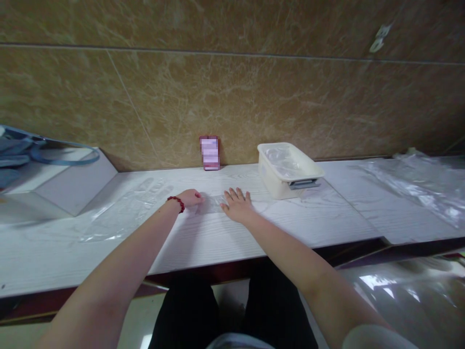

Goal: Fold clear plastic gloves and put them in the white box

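Across the pale worktop [225, 237], the larger clear plastic glove [119, 213] lies loose beside the left forearm; a sweep of that arm could drag or fold it. The smaller clear plastic piece [212, 203] lies between the two hands, and it looks thin enough to crease, cling or tear if they pull unevenly. The right hand [238, 207] is spread wide, palm down at its right end; too little pressure there might let it slide. The left hand [191, 197] has its fingers drawn together at the other end, though I cannot tell whether they grip it.

Behind rises the brown wall [236, 97]. A white box [80, 184] limits the far left, with a blue bag [14, 155] on it. A plastic heap [425, 179] spreads at far right. Nearer, the cream tub [274, 186], with clear plastic inside, could block a rightward reach. A phone [210, 154] leans against the wall and might topple if bumped.
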A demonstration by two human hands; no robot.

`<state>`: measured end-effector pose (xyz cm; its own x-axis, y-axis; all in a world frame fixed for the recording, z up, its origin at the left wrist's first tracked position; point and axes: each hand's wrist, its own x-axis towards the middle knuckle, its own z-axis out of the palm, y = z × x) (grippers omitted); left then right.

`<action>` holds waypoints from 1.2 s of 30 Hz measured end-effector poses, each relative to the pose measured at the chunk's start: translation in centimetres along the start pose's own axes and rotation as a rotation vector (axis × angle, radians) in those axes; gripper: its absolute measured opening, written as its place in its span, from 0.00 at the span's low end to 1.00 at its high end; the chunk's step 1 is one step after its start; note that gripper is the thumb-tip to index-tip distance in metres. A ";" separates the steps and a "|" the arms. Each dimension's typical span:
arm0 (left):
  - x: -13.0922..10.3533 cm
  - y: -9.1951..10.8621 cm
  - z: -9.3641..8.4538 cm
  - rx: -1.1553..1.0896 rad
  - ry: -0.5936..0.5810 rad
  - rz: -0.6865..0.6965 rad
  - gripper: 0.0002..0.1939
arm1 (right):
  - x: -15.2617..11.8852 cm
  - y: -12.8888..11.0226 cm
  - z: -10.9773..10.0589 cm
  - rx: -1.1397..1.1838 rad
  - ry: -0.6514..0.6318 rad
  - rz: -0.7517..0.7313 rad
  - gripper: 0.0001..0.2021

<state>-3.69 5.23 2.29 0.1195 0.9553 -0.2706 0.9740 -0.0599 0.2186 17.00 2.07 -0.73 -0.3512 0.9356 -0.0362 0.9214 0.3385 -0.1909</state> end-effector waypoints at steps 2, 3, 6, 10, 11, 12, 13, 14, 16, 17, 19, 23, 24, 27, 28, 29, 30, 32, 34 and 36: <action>0.2 0.0 -0.3 0.007 -0.037 0.010 0.16 | 0.0 0.0 0.0 -0.001 -0.007 0.002 0.30; 0.3 0.1 -0.3 0.012 -0.045 0.011 0.15 | 0.0 0.0 0.0 -0.001 -0.010 0.004 0.30; 0.4 0.4 -0.6 0.029 -0.052 0.009 0.14 | 0.0 0.0 -0.1 0.001 -0.013 0.004 0.30; 0.1 1.1 -0.9 0.033 -0.064 0.008 0.11 | -0.1 0.0 -0.3 0.008 -0.015 0.005 0.30; 0.1 1.3 -1.0 0.027 -0.065 0.009 0.11 | -0.2 0.0 -0.3 0.008 -0.013 0.004 0.30; 0.0 1.4 -1.1 0.018 -0.065 0.010 0.11 | -0.2 0.0 -0.3 0.009 -0.011 0.004 0.30; 0.0 1.4 -1.2 0.007 -0.064 0.011 0.10 | -0.2 0.0 -0.3 0.009 -0.010 0.004 0.30; 0.0 1.5 -1.3 -0.007 -0.060 0.014 0.10 | -0.2 0.0 -0.3 0.009 -0.008 0.005 0.30; 0.1 1.4 -1.4 -0.043 -0.045 0.022 0.10 | -0.1 -0.1 -0.2 0.004 -0.003 0.007 0.30; 0.1 1.3 -1.4 -0.066 -0.037 0.029 0.10 | -0.1 -0.1 -0.2 0.002 -0.001 0.009 0.30; 0.1 1.2 -1.4 -0.120 -0.026 0.045 0.11 | -0.1 -0.1 -0.1 0.001 0.002 0.009 0.30; -0.4 1.0 -0.8 -0.331 -0.024 0.091 0.17 | -0.1 -0.2 -0.2 0.001 0.001 0.012 0.30; -0.5 0.9 -0.6 -0.439 -0.036 0.119 0.19 | -0.1 -0.2 -0.3 -0.001 -0.001 0.013 0.30; -0.8 0.8 -0.1 -0.669 -0.067 0.218 0.22 | -0.1 -0.2 -0.3 -0.009 -0.011 0.019 0.31; -0.8 0.8 -0.1 -0.662 -0.056 0.243 0.20 | -0.1 -0.2 -0.3 -0.007 -0.016 0.023 0.30; -0.7 0.8 -0.1 -0.632 -0.026 0.256 0.16 | -0.1 -0.2 -0.2 0.000 -0.016 0.028 0.30; -0.7 0.9 -0.1 -0.600 0.009 0.261 0.13 | -0.1 -0.2 -0.2 0.013 -0.009 0.030 0.30; -0.9 1.1 -0.4 -0.553 0.062 0.255 0.11 | -0.1 -0.2 -0.2 0.061 0.031 0.032 0.31; -1.3 1.5 -1.0 -0.530 0.083 0.248 0.12 | -0.1 0.0 -0.5 0.142 0.097 0.032 0.33; -2.2 1.9 -1.6 -0.519 0.082 0.276 0.13 | 0.0 0.5 -1.0 0.264 0.158 0.021 0.37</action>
<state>-2.41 3.54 4.83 0.3191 0.9452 -0.0695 0.6848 -0.1792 0.7063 17.67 2.34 0.13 -0.2830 0.9532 0.1061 0.8459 0.3002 -0.4408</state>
